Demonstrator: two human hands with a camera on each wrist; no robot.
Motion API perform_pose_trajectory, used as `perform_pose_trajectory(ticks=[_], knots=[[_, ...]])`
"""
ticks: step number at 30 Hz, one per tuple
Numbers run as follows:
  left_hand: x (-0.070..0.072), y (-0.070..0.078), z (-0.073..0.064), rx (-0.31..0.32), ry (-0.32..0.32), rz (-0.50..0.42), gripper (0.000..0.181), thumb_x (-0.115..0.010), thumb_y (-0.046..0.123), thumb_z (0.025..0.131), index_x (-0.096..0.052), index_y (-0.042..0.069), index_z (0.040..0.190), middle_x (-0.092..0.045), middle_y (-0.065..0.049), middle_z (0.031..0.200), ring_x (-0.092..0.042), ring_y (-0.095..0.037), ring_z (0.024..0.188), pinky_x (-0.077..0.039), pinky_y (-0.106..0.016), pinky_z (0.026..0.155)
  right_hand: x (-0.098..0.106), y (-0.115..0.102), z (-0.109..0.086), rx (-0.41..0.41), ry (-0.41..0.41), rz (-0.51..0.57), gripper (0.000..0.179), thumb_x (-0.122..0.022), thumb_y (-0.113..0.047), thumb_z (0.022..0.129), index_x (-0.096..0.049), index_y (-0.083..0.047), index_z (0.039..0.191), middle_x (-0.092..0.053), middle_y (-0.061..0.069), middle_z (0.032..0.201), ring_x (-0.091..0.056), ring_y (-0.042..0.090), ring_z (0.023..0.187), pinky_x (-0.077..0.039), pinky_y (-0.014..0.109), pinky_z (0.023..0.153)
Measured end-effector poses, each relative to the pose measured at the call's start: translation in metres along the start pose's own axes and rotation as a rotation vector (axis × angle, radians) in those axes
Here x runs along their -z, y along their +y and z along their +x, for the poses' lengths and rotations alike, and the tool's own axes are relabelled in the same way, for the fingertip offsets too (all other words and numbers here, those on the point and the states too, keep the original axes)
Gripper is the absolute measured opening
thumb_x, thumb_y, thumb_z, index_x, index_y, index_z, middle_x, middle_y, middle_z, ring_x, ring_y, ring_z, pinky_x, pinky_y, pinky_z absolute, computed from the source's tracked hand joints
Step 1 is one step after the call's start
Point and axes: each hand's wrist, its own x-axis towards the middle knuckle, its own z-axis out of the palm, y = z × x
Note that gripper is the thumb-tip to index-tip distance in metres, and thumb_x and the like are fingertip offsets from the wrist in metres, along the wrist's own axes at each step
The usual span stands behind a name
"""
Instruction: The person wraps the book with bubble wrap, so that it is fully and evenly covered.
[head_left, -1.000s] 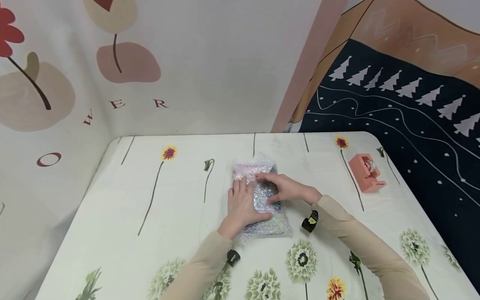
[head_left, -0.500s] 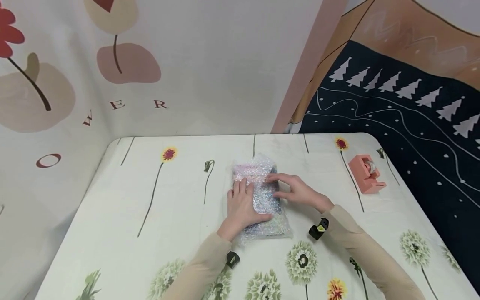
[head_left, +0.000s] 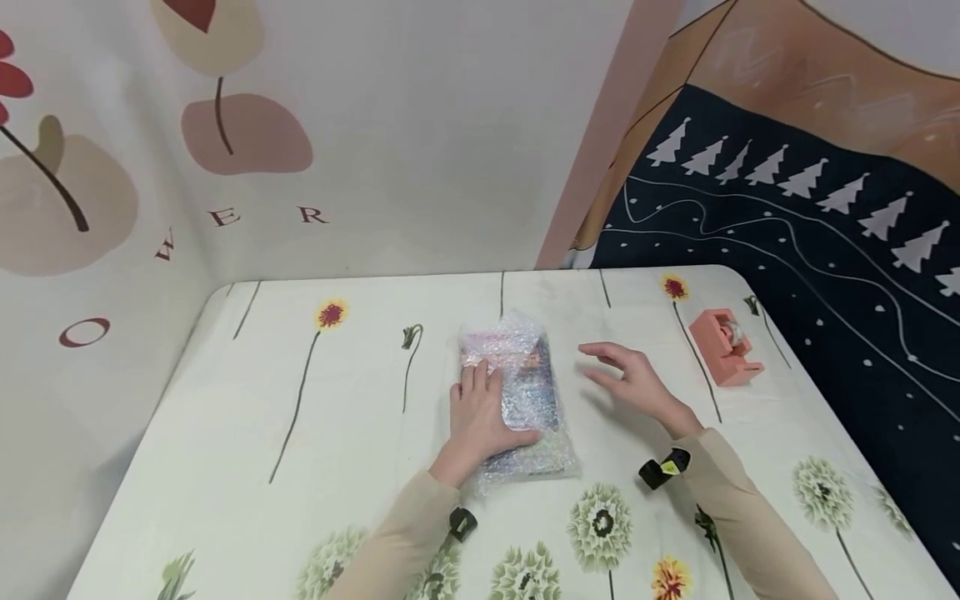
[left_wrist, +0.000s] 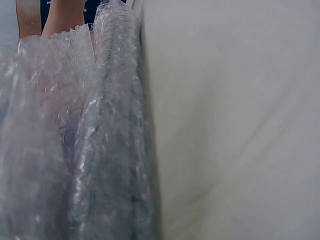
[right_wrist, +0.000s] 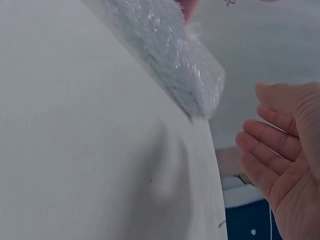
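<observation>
A flat rectangular item wrapped in clear bubble wrap lies on the table, its pinkish and bluish surface showing through. My left hand rests on the left part of the bundle, fingers extended and thumb spread across it. To the right of the bundle, apart from it, my right hand hovers over the table with relaxed fingers and nothing in them. The left wrist view shows the bubble wrap's crinkled side up close. In the right wrist view, the right palm faces the camera, away from the wrapped bundle.
A pink tape dispenser with a roll of clear tape stands at the table's right side. A white flower-printed cloth covers the table. Printed fabric hangs behind and to the right.
My right hand has lifted off the bubble-wrapped bundle and moved right, away from it. The left hand has stayed on the bundle. The head view has shifted slightly.
</observation>
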Motion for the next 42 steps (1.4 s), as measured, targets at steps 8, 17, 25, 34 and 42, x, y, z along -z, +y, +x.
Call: perform_pose_trajectory(ticks=[8, 17, 25, 34, 42], knots=[[0.000, -0.002, -0.001, 0.003, 0.021, -0.009, 0.110, -0.073, 0.073, 0.052, -0.046, 0.002, 0.131, -0.034, -0.020, 0.141, -0.031, -0.037, 0.127, -0.034, -0.047, 0.092, 0.018, -0.010, -0.011, -0.033, 0.119, -0.008, 0.028, -0.063, 0.020, 0.076, -0.060, 0.016, 0.104, -0.062, 0.030, 0.102, -0.058, 0.040, 0.096, -0.049, 0.043, 0.082], [0.000, -0.003, -0.001, 0.004, 0.023, -0.003, 0.112, -0.072, 0.074, 0.053, -0.043, 0.001, 0.134, -0.034, -0.021, 0.141, -0.031, -0.036, 0.127, -0.034, -0.048, 0.094, 0.043, 0.029, -0.037, -0.118, 0.413, 0.014, 0.019, -0.058, 0.020, 0.081, -0.062, 0.017, 0.099, -0.061, 0.032, 0.095, -0.059, 0.001, 0.089, -0.046, 0.009, 0.076], [0.001, -0.003, -0.001, -0.002, 0.029, -0.002, 0.112, -0.072, 0.074, 0.053, -0.045, 0.001, 0.133, -0.035, -0.020, 0.141, -0.031, -0.037, 0.127, -0.034, -0.048, 0.094, 0.079, 0.050, -0.050, -0.394, 0.748, -0.187, 0.017, -0.058, -0.004, 0.090, -0.066, 0.009, 0.098, -0.054, -0.024, 0.078, -0.049, -0.011, 0.069, -0.039, 0.006, 0.062], [0.000, -0.001, -0.002, 0.000, 0.021, -0.013, 0.112, -0.072, 0.074, 0.054, -0.044, 0.000, 0.134, -0.034, -0.021, 0.141, -0.030, -0.037, 0.128, -0.034, -0.048, 0.094, 0.100, 0.059, -0.059, -0.537, 0.785, -0.392, 0.020, -0.055, -0.006, 0.091, -0.064, 0.009, 0.103, -0.062, 0.017, 0.094, -0.045, -0.007, 0.080, -0.031, 0.010, 0.069], [-0.002, 0.000, -0.001, -0.010, 0.024, -0.016, 0.111, -0.072, 0.073, 0.055, -0.044, 0.000, 0.133, -0.034, -0.022, 0.141, -0.030, -0.038, 0.128, -0.034, -0.049, 0.093, 0.117, 0.068, -0.067, -0.916, 0.642, -0.380, 0.040, -0.046, -0.029, 0.096, -0.063, 0.004, 0.108, -0.063, 0.013, 0.090, -0.048, 0.013, 0.072, -0.038, 0.030, 0.061]])
